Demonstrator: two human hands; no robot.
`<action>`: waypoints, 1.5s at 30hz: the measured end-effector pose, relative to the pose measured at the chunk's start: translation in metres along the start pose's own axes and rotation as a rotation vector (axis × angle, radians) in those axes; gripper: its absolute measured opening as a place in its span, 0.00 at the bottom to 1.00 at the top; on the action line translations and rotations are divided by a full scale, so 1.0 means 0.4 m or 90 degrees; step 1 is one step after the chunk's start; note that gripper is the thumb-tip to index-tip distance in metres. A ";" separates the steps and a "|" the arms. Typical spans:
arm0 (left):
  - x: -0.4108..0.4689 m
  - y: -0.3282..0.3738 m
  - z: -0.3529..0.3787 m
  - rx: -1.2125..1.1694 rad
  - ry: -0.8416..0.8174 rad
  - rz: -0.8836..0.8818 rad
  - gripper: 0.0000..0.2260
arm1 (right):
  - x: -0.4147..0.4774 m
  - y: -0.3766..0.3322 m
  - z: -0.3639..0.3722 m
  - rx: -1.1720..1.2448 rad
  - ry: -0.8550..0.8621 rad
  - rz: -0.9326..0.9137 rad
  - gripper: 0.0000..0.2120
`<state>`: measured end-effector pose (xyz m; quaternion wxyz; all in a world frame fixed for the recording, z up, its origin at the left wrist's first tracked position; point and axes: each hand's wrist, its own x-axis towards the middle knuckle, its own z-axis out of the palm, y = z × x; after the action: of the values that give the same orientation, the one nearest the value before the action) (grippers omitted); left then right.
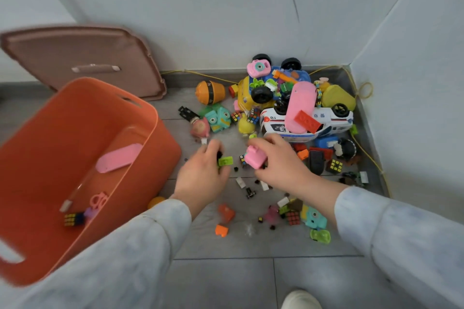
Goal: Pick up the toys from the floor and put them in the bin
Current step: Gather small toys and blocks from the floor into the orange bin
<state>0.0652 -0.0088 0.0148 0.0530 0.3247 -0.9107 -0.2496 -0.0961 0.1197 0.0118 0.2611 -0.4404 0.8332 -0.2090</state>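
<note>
- Two hands work low over the floor. The left hand pinches a green brick at its curled fingertips, and the right hand curls its fingers round a pink toy.
- One orange bin stands open, just left of the left hand, with a few toys inside.
- Many toys lie heaped in the corner pile, and small pieces are scattered beneath both hands.
- Risk, as judged: the brick, held only at its edge, may slip and fall short of the rim. The right hand's carry must cross the left arm and may knock it.
</note>
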 end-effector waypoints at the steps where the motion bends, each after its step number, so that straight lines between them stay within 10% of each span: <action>1: 0.009 0.002 -0.027 -0.005 0.012 0.004 0.11 | 0.004 -0.017 -0.015 0.008 0.016 -0.007 0.31; 12: 0.039 -0.006 -0.297 -0.042 0.161 0.003 0.10 | 0.064 -0.276 -0.146 0.063 0.099 -0.149 0.32; 30: -0.204 -0.372 -0.386 0.048 0.231 -0.374 0.19 | 0.174 -0.630 0.096 0.072 -0.029 -0.414 0.43; 45: -0.101 -0.277 -0.381 0.024 0.302 -0.246 0.18 | 0.172 -0.529 0.065 0.086 0.073 -0.441 0.37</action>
<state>0.1987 -0.1215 0.0959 0.2094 0.5424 -0.7987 -0.1552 0.0196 -0.0525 0.0969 0.1563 -0.6662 0.6319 -0.3640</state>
